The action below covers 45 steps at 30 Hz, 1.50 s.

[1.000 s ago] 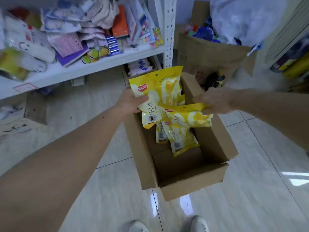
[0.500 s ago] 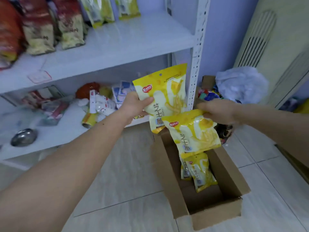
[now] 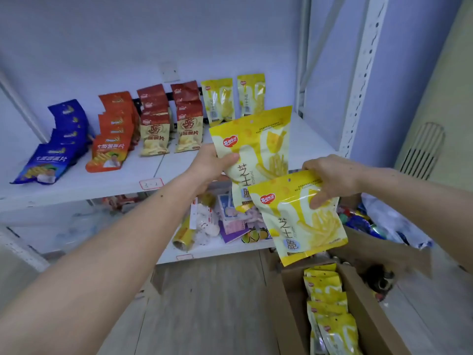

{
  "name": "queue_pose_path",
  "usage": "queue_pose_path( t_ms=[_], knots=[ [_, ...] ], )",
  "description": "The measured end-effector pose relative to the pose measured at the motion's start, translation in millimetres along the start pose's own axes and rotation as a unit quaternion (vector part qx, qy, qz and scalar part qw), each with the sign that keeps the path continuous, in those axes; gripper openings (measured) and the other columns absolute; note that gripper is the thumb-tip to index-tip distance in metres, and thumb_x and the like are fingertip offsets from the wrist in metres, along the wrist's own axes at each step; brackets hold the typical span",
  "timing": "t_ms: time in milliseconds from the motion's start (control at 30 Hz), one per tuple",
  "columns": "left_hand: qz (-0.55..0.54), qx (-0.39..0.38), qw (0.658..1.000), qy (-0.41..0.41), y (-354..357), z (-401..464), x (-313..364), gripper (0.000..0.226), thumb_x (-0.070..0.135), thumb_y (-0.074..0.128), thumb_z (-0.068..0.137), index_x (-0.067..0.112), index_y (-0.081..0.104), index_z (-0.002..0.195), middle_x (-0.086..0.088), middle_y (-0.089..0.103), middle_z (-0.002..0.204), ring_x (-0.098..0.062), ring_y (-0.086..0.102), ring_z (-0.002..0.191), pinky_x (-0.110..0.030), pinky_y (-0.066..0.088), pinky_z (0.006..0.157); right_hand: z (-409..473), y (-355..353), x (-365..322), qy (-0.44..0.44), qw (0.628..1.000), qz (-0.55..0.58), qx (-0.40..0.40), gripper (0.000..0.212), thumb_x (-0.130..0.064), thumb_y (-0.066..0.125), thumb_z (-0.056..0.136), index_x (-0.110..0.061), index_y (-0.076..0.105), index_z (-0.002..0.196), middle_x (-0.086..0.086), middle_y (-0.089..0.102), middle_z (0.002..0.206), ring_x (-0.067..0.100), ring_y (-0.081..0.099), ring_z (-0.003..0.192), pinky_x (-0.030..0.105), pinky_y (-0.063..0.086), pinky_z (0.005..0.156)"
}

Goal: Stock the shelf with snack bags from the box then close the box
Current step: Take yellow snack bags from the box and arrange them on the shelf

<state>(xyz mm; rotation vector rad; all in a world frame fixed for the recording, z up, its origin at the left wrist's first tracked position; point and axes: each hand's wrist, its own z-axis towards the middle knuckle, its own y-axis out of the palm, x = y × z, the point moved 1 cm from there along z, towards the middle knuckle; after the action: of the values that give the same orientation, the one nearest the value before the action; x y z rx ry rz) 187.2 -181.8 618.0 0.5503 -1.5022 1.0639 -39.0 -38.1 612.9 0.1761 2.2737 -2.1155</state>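
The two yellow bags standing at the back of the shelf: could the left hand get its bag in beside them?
Probably yes. The left hand holds its yellow bag just before the standing yellow bags, with bare shelf in front.

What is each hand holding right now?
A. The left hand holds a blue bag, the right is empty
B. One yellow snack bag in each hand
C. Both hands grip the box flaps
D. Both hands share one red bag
B: the left hand grips one yellow bag by its edge, the right hand pinches a second yellow bag near its top, both raised before the shelf, above the open box.
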Motion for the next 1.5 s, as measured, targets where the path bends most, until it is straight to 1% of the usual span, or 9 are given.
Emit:
queue_pose_path(
  t_ms=[100,267,400,533,700,867,1033,1233,1500],
  knots=[
    [0.018,0.022,1.0,0.006,-27.5,21.6,7.4,0.019,0.013,0.06,0.094,0.009,0.063,0.113,-0.007,0.069,0.105,-0.026,0.067,0.096,-0.033,0.057,0.068,26.9,-23.5,-5.8,-0.012,1.0,-0.005,0.017,0.051,-0.048,0.084,0.061,-0.026,0.052,0.093,-0.012,0.051,0.075,0.017,0.05,0.077,0.033,0.044,0.066],
    [0.028,0.055,0.998,0.011,-62.6,74.7,15.8,0.021,0.013,0.059,0.095,0.011,0.062,0.115,-0.006,0.068,0.106,-0.024,0.066,0.098,-0.04,0.056,0.076,86.1,-56.7,-0.6,-0.024,0.999,-0.013,0.045,0.047,-0.046,0.086,0.059,-0.028,0.045,0.073,-0.01,0.052,0.07,0.015,0.05,0.071,0.032,0.042,0.063],
    [0.031,0.078,0.996,0.01,-82.0,129.5,28.1,0.02,0.014,0.06,0.094,0.01,0.063,0.114,-0.007,0.07,0.105,-0.026,0.068,0.098,-0.046,0.057,0.084,141.4,-85.9,9.3,-0.025,0.998,-0.026,0.056,0.047,-0.047,0.085,0.06,-0.026,0.046,0.075,-0.008,0.051,0.071,0.007,0.046,0.067,0.034,0.044,0.065],
    [0.028,0.092,0.995,0.014,-94.4,188.4,33.2,0.019,0.014,0.06,0.094,0.008,0.064,0.112,-0.01,0.07,0.106,-0.026,0.068,0.093,-0.044,0.057,0.082,191.5,-109.9,23.5,-0.03,0.997,-0.023,0.073,0.05,-0.043,0.086,0.062,-0.028,0.039,0.068,-0.01,0.047,0.07,0.017,0.047,0.072,0.028,0.037,0.056],
    [0.03,0.1,0.994,-0.005,-104.0,254.6,16.8,0.016,0.015,0.062,0.094,0.009,0.064,0.109,-0.01,0.071,0.106,-0.026,0.069,0.094,-0.045,0.058,0.082,249.3,-119.6,48.3,-0.013,0.997,-0.021,0.079,0.049,-0.046,0.085,0.061,-0.029,0.04,0.07,-0.009,0.05,0.071,0.017,0.049,0.073,0.035,0.047,0.068],
    [0.023,0.103,0.994,-0.019,-108.3,313.6,-5.7,0.01,0.014,0.062,0.093,0.011,0.064,0.103,-0.012,0.07,0.106,-0.028,0.068,0.096,-0.048,0.056,0.084,299.4,-114.3,64.4,0.005,0.997,-0.017,0.071,0.049,-0.046,0.084,0.063,-0.029,0.039,0.07,-0.011,0.048,0.071,0.016,0.047,0.073,0.03,0.039,0.064],
    [0.027,0.083,0.996,0.002,-113.8,372.2,-23.5,0.018,0.01,0.061,0.093,0.004,0.064,0.11,-0.011,0.068,0.104,-0.024,0.065,0.09,-0.035,0.056,0.07,352.8,-107.9,73.8,0.027,0.997,-0.02,0.063,0.05,-0.047,0.084,0.062,-0.029,0.038,0.069,-0.009,0.05,0.072,0.013,0.047,0.07,0.029,0.036,0.059],
    [0.066,0.047,0.997,-0.004,-126.9,445.0,-40.8,0.006,0.017,0.064,0.091,0.013,0.066,0.096,-0.014,0.071,0.103,-0.03,0.069,0.093,-0.051,0.057,0.08,405.3,-107.9,78.2,0.06,0.997,-0.005,0.057,0.047,-0.043,0.084,0.064,-0.03,0.04,0.07,-0.01,0.051,0.072,0.009,0.047,0.068,0.024,0.035,0.054],
    [0.07,0.015,0.997,-0.043,-125.6,523.7,-63.3,0.022,0.021,0.066,0.09,0.009,0.065,0.108,-0.012,0.07,0.109,-0.029,0.068,0.099,-0.049,0.057,0.084,459.8,-102.1,104.5,0.081,0.996,0.02,0.04,0.044,-0.043,0.085,0.062,-0.03,0.045,0.071,-0.01,0.056,0.074,0.006,0.05,0.068,0.023,0.035,0.054]
  ],
)
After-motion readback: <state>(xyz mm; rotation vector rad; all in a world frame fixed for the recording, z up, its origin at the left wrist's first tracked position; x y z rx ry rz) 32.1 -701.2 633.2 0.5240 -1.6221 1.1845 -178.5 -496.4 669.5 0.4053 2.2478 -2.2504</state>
